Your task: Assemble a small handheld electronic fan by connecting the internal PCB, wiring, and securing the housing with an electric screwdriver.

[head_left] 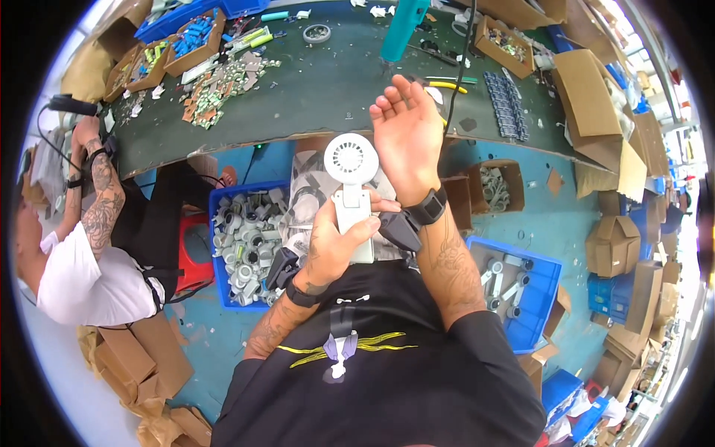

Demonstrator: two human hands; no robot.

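Note:
A white handheld fan [350,159] with a round slotted head is held upright before my body. My left hand [325,243] is closed round its handle, the thumb across the front and fingertips showing on the far side. My right hand [408,141] is raised just right of the fan head, palm facing up. Its fingers are loosely stretched, slightly curled, with nothing in them. Below the fan, a clear plastic bag [304,179] lies near my lap. Beyond my right fingertips a teal cylindrical tool [403,31] hangs over the dark green bench [320,89].
At left, a blue crate [216,223] holds many white fan parts; another blue crate [535,320] with several fans stands right. Circuit boards [212,97] and a box of blue cells [197,37] lie on the bench. A co-worker in a white shirt [93,287] sits at left.

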